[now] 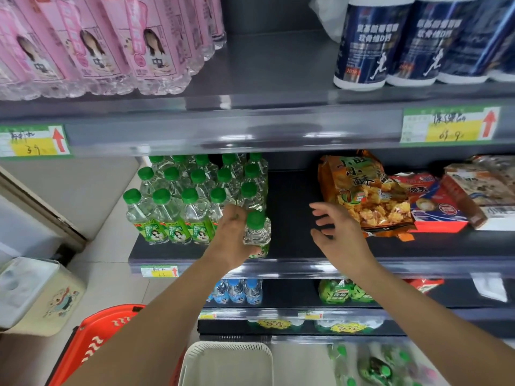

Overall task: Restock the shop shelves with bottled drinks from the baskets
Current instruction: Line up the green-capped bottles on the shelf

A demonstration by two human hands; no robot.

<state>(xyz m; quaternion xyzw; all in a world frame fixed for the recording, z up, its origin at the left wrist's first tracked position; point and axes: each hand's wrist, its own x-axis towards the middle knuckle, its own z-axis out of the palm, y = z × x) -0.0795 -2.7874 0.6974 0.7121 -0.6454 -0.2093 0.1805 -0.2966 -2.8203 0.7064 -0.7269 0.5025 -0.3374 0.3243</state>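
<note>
The middle shelf (289, 218) runs across the centre of the frame, its dark deck bare between the drinks and an orange snack bag (365, 190) at centre right. The block of green-capped bottles (178, 207) fills its left part, packed cap to cap in rows. A red basket (92, 341) sits at lower left and a white basket (225, 360) at bottom centre; what either holds is not visible.

The left hand (234, 235) is at the centre of the frame, its grip clamped round the shoulder of one bottle (257, 235). That bottle stands at the front right corner of the block, on or just above the shelf edge; I cannot tell which. The right hand (337, 235) hovers over the bare deck just right of it, grip apart and fingers spread, holding nothing.

The bottle is small, clear, thin-walled plastic and looks full, so it should be light enough for one hand but will probably dent if squeezed hard. The ribbed upper body looks the best place to take hold, since the glossy label lower down may slip. Its narrow base likely tips easily, so it is best set down square against its neighbours. The green cap (255, 220) is stiff, but too small to carry by.
</note>
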